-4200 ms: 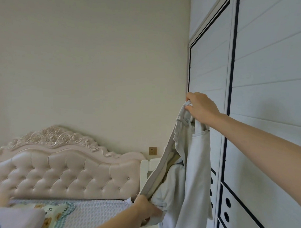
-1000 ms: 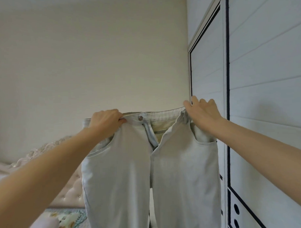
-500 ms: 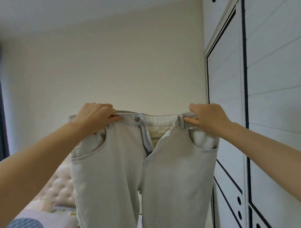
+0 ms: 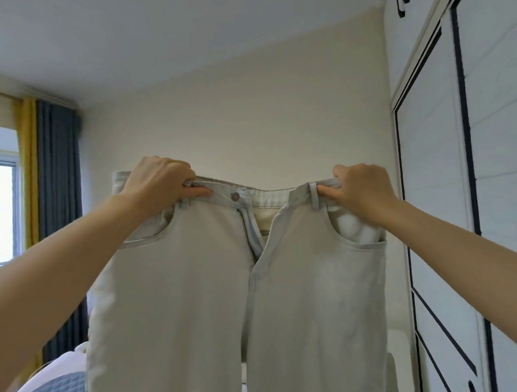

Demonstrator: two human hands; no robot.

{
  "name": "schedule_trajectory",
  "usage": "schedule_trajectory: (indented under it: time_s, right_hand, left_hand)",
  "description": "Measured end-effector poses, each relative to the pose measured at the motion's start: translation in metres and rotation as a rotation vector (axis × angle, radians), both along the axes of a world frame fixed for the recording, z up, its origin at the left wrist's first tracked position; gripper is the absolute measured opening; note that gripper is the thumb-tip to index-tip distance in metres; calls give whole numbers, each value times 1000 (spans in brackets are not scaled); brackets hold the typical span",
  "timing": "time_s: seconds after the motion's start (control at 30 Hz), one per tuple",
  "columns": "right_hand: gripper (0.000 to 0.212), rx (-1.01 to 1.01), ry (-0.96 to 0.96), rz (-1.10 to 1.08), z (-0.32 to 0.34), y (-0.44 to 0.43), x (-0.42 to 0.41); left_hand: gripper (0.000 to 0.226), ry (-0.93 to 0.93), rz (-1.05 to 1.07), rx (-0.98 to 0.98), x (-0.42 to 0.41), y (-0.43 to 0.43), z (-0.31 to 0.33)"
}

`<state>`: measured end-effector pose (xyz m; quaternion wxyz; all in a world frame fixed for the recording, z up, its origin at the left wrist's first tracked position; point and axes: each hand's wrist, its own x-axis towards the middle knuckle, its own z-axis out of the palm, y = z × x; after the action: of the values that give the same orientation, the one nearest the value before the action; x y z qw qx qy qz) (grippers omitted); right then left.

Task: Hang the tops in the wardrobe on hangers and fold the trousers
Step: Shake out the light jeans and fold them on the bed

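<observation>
Pale grey-beige denim fills the middle of the view: the trousers (image 4: 219, 285) hang in the air in front of the person, held up by the waistband with the legs dropping straight down out of the bottom of the view. The fly is undone, its zip open below a metal button (image 4: 235, 196), and the light lining shows inside the waist. The left hand (image 4: 160, 181) grips the waistband at the left side, its fingers (image 4: 197, 192) curled shut over the top edge and pinching the cloth against the thumb. The right hand (image 4: 361, 189) does the same at the right side, just beside a belt loop (image 4: 314, 196), with its fingers pressed closed on the band. A white pocket lining (image 4: 355, 229) bulges out under that hand. A white wardrobe (image 4: 444, 189) with dark trim stands close on the right. Dark blue and yellow curtains (image 4: 57, 173) hang by a window (image 4: 1, 210) at the left, and a corner of bedding (image 4: 53, 387) shows low on that side.
</observation>
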<state>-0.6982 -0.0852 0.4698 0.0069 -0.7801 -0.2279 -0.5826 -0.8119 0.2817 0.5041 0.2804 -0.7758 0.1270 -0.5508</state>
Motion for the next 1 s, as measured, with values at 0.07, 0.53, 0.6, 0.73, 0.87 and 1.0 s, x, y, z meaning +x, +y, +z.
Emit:
schedule_trajectory:
  time_s: [0.07,0.53,0.6,0.73,0.87,1.0]
  right_hand:
    - [64,-14,27,6,-7,10,10]
    - [78,-126,331,191,-176,123,151]
    - [79,-158,374,213,-202,148,181]
    - [79,-216,433,243,-248,205,247]
    - [81,-286,476,258,-310,259,308]
    - [83,-325,614,211,-387,295,353]
  left_hand:
    - [66,35,38,-36,2,5,-5]
    - [62,276,156,-178,128,122,-193]
    - [62,330,188,-219,152,146,-228]
    - [54,438,269,-310,202,190,-292]
    - [51,537,285,-410,250,232,-364]
    - [53,563,255,-461,285,258,-446]
